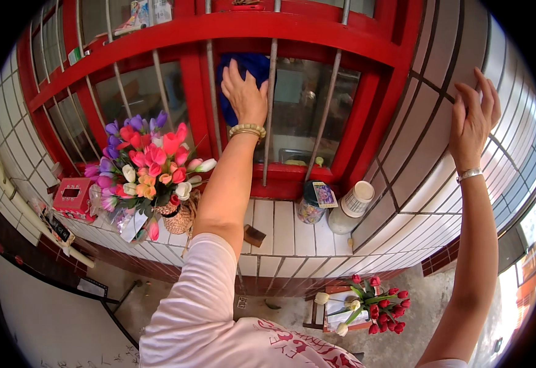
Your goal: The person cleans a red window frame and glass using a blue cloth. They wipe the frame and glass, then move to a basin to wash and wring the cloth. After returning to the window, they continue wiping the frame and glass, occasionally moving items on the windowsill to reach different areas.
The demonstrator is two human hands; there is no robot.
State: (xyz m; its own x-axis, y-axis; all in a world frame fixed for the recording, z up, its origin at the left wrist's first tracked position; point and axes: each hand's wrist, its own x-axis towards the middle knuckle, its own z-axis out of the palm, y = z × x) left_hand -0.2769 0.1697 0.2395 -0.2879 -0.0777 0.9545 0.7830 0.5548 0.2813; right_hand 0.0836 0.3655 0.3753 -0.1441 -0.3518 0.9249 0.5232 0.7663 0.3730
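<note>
Cloth (257, 65) looks matt and soft, window frame (286, 28) is glossy paint, bars (267, 147) smooth metal, ledge (283, 230) shiny tile, vase (177, 222) rough weave.

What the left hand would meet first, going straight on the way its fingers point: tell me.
Past the crumpled dark-blue cloth under it, the left hand would probably meet the long red crossbar first; depth leaves unclear whether it would pass behind instead.

soft daylight, glare at lower right, bent edges, black corners
</note>
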